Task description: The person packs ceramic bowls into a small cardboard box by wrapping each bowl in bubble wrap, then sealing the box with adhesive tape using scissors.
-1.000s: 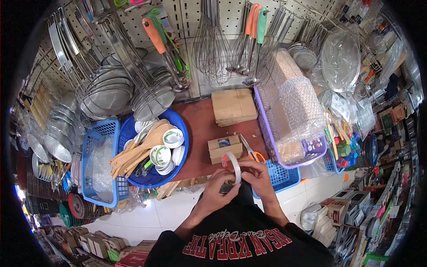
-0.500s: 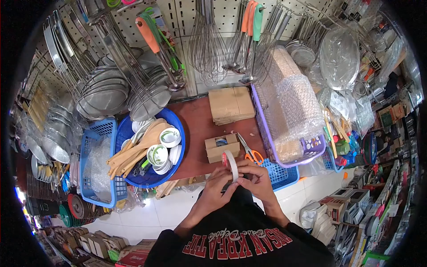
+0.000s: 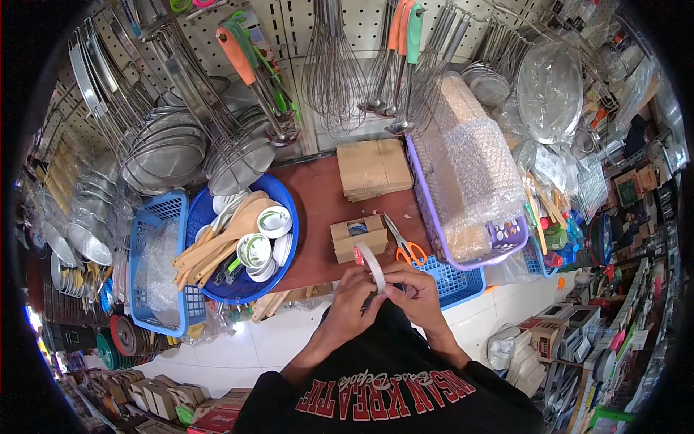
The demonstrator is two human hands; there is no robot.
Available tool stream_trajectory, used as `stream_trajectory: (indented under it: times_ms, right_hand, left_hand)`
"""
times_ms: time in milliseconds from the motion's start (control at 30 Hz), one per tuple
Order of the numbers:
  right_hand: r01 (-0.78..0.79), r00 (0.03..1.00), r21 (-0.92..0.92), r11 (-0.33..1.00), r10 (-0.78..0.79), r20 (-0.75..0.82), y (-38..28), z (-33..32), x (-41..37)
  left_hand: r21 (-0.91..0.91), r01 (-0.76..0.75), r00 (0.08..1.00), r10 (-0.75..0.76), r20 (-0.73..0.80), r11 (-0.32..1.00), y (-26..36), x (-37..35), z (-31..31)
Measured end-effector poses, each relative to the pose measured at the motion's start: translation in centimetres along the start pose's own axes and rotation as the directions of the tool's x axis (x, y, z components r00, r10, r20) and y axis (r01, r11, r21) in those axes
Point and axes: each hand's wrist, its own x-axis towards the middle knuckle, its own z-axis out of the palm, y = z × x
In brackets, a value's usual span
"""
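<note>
One tape roll — gripped by left hand and right hand; one box, one scissors beyond.

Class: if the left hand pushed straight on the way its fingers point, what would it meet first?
Probably the small cardboard box just beyond the tape roll it holds; depth is unclear.

Bare tabletop (narrow) between blue basin and purple basket.

Both hands, left hand and right hand, grip a tape roll.
</note>
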Motion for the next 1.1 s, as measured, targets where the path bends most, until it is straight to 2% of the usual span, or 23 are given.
stream_trajectory:
  times_ms: [233, 333, 433, 533, 700, 800, 933, 1100]
  right_hand:
    - [-0.054, 0.998, 0.195, 0.979, 0.061, -0.029, 0.5, 0.6, -0.4]
    - [-0.069, 0.997, 0.192, 0.979, 0.076, -0.027, 1.4, 0.4, -0.7]
    - [-0.103, 0.993, 0.266, 0.958, 0.116, -0.033, 1.5, 0.8, -0.8]
    - [-0.148, 0.988, 0.246, 0.958, 0.154, -0.005, 1.4, 0.8, -0.6]
    - [-0.104, 0.994, 0.2, 0.974, 0.096, 0.048, 1.0, 0.4, 0.0]
    - [-0.135, 0.99, 0.184, 0.974, 0.127, 0.053, 1.1, 0.4, -0.1]
    - [-0.131, 0.991, 0.124, 0.983, 0.128, 0.035, 0.9, 0.6, -0.1]
    - [-0.146, 0.988, 0.163, 0.976, 0.151, -0.021, 1.4, 1.1, -0.2]
  left_hand:
    - [0.061, -0.101, 0.995, 0.101, -0.012, 0.993, 0.0, 0.4, 0.0]
    - [0.094, -0.121, 0.992, 0.123, -0.012, 0.988, -0.1, 0.4, 0.0]
    - [0.119, -0.111, 0.994, 0.113, -0.006, 0.987, -0.3, 0.0, 0.1]
    - [0.106, -0.061, 0.998, 0.063, -0.015, 0.992, -0.2, -0.4, 0.0]
    - [0.08, -0.011, 0.999, 0.015, -0.051, 0.997, -0.3, -0.8, 0.2]
    - [0.088, -0.044, 0.999, 0.046, -0.02, 0.995, -0.3, -0.8, 0.0]
    - [0.205, -0.074, 0.996, 0.082, -0.029, 0.976, -0.7, -0.7, 0.0]
    - [0.234, -0.103, 0.993, 0.115, -0.039, 0.967, -0.7, -0.4, 0.0]
